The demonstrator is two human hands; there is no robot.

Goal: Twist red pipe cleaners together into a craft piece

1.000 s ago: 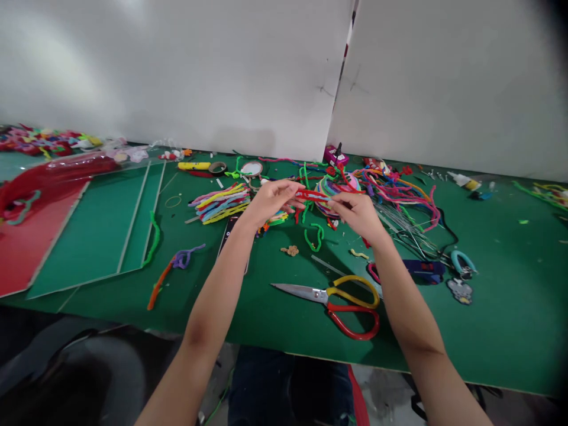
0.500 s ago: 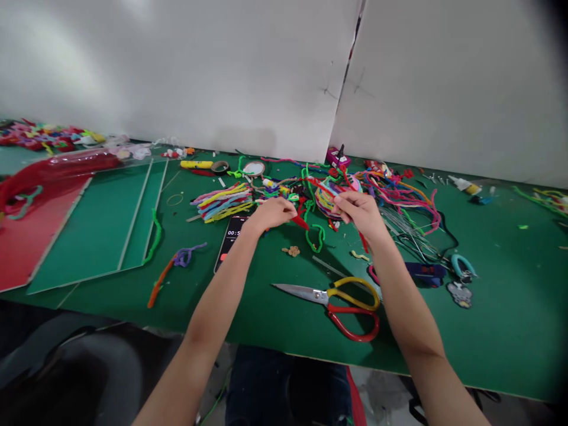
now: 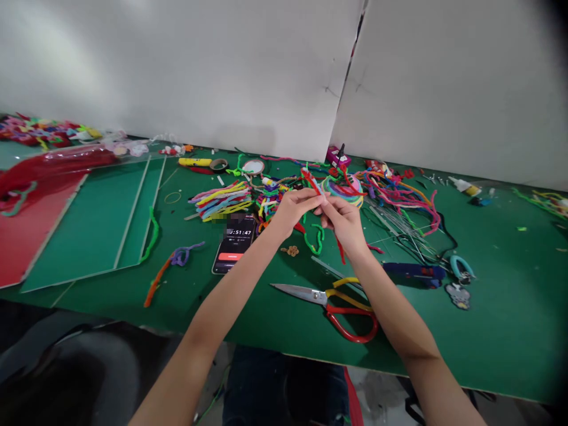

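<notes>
Above the middle of the table, my left hand (image 3: 295, 210) and my right hand (image 3: 344, 220) meet, fingertips pinched together on red pipe cleaners (image 3: 312, 180). One end of the red pieces points up and left, and another red length hangs below my right hand. A pale strip shows beside the red at the fingertips. Scissors (image 3: 317, 295) with one yellow and one red handle lie below my hands. Left of my left wrist lies a phone (image 3: 234, 244) with a timer on its screen. A small tan flower shape (image 3: 292, 251) rests beneath my hands.
A bundle of coloured pipe cleaners (image 3: 224, 200) lies left of centre, with a tangle of them (image 3: 399, 192) at right. Pliers (image 3: 461, 268) and a dark blue tool (image 3: 415, 272) lie beyond my right forearm. White panels (image 3: 177, 77) stand along the back.
My left hand has moved right and up to meet my right hand, which has shifted slightly left and down. More of the phone's screen shows now.
</notes>
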